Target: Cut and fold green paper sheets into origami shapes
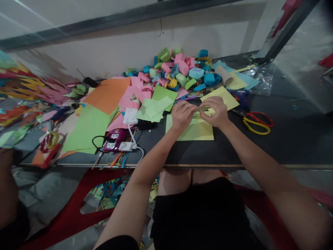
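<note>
My left hand (182, 117) and my right hand (216, 111) meet above the table, both with fingers pinched together. Between their fingertips is a small pale yellow paper piece (201, 108), partly hidden by the fingers. Under my hands lies a flat yellow paper sheet (191, 133). Another yellow sheet (227, 98) rests just behind my right hand. To the right are scissors (260, 123) with one red and one yellow handle loop. Light green paper pieces (153, 109) lie left of my left hand.
A heap of folded paper shapes (182, 67) stands against the wall, beside a cardboard tube (224, 76). Leftward are orange paper (108, 93), green paper (87, 130), a white plug with cable (127, 146) and other scissors (49, 142). Another person's arm (7, 180) shows at far left.
</note>
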Tool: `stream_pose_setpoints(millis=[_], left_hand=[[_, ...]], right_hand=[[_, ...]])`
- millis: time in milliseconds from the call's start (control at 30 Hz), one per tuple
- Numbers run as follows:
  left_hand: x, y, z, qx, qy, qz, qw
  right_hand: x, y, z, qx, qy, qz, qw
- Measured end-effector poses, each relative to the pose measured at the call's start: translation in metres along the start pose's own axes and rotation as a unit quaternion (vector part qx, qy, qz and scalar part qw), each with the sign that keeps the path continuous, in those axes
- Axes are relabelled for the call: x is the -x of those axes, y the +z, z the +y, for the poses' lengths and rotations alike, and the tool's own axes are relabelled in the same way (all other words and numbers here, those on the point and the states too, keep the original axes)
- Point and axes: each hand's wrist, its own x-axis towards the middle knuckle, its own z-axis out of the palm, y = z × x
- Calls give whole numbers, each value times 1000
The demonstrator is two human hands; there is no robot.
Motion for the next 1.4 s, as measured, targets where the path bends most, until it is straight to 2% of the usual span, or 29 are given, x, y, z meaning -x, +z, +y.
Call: stream_pose_setpoints(millis=[133, 267, 500, 633, 700, 767, 833, 967, 1033, 1133, 1267, 1400], left_hand=[[-1, -4, 5, 7, 8, -21, 1000], [0, -4, 11, 9, 4, -47, 999], [-8, -7, 17, 17, 9, 28, 999], [-16, -18, 1, -1, -8, 83, 997], [-17, -23, -10, -21, -33, 100, 994], [-14, -25, -18, -24, -46, 83, 995], [-10, -23, -18, -19, -35, 40, 998], [-3, -16, -6, -29, 40, -32, 998], [-2, -13, 0, -27, 60, -37, 997], [-2, -9, 3, -5, 48, -48, 998], [2, -2, -2, 34, 36, -73, 996], [5, 0, -1, 44, 56, -63, 995]], right_hand=[[-1, -2, -10, 25, -12, 23, 999], [-1, -3, -8, 46, -16, 5, 999], [0, -12, 7, 97, -7, -20, 995], [2, -24, 32, 126, 26, -42, 991], [3, -28, 43, 135, 48, -24, 989], [3, -29, 46, 132, 67, 12, 989], [2, -26, 39, 118, 64, 32, 990], [2, -12, 10, 92, -1, -7, 996], [3, -6, 2, 90, -21, -35, 995], [5, -2, 3, 92, -31, -52, 994], [5, -4, 9, 88, -37, -48, 994], [4, -5, 4, 58, -30, -36, 997]])
